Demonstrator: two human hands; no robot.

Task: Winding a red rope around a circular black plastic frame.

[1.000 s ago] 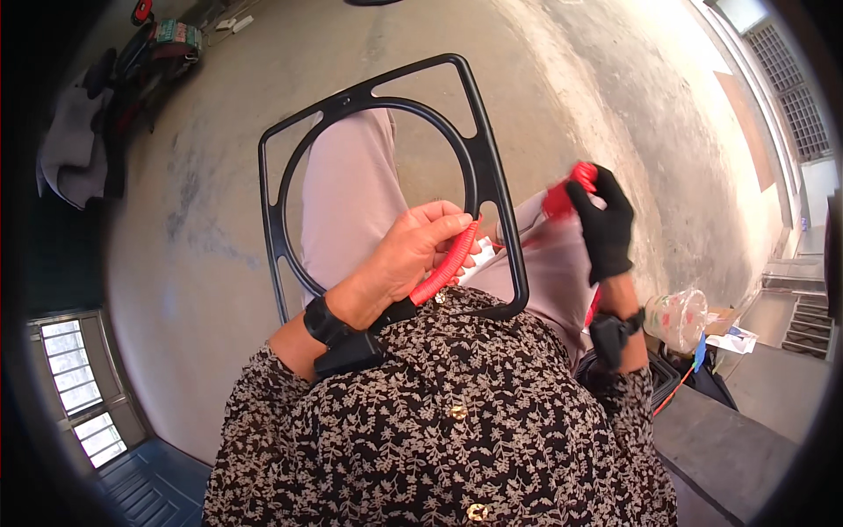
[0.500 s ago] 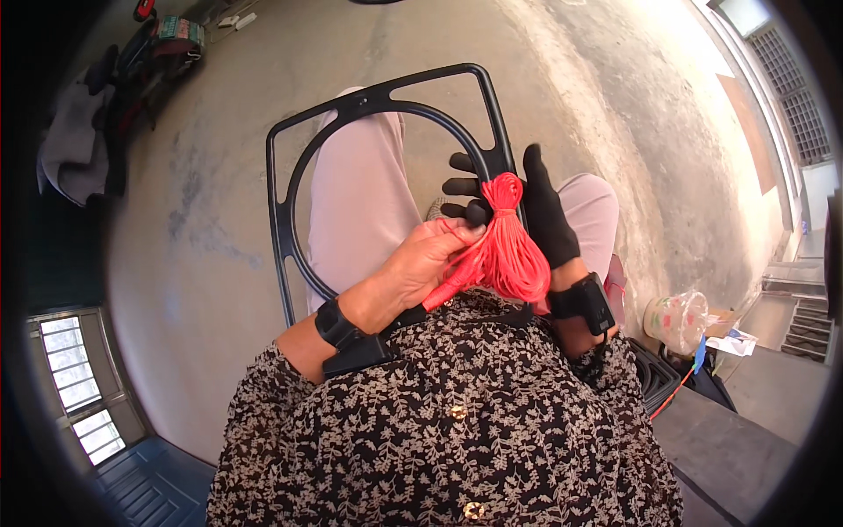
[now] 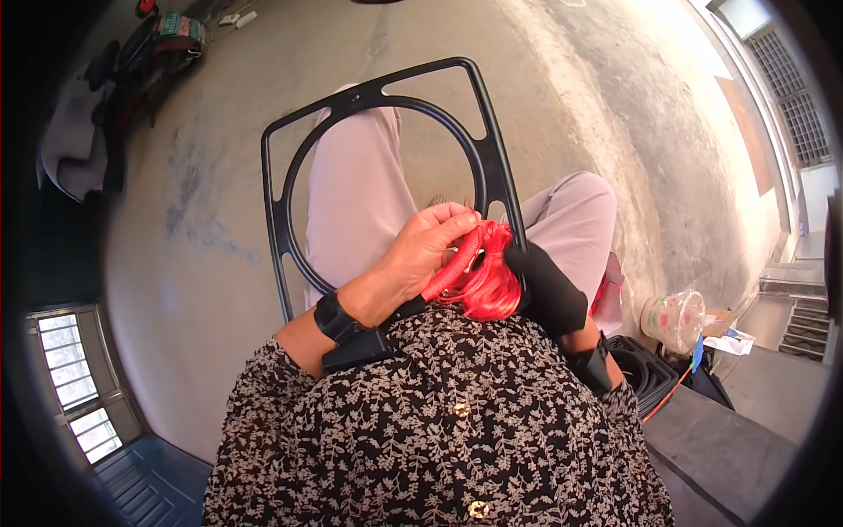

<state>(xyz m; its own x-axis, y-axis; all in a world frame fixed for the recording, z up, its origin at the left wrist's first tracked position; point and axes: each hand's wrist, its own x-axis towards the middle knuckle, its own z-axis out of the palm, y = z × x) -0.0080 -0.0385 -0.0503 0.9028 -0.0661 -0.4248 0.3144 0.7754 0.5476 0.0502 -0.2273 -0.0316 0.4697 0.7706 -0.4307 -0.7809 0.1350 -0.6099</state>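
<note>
A black frame (image 3: 276, 158) with a round ring inside a squared outline rests across my lap. Red cord is wound in tight turns (image 3: 452, 268) around the near right stretch of its ring. My bare left hand (image 3: 426, 250) is closed, thumb and fingers pinching the red cord at the far end of these turns. A bundle of loose red cord (image 3: 492, 294) hangs just right of the wrapped part. My right hand (image 3: 549, 294), in a black glove, is closed around the bundle's right side, next to the frame's right bar; its fingertips are partly hidden.
Past my knees lies a bare concrete floor (image 3: 237, 176). At the right, a clear plastic container (image 3: 672, 316) and a black tray of coiled dark cord (image 3: 645, 373) sit by a grey ledge (image 3: 702, 439). A motorbike (image 3: 154, 57) stands at the far left.
My right hand has come from behind the ring down to its right side and closed on the cord bundle, which now sits lower. My left hand has moved slightly up along the ring.
</note>
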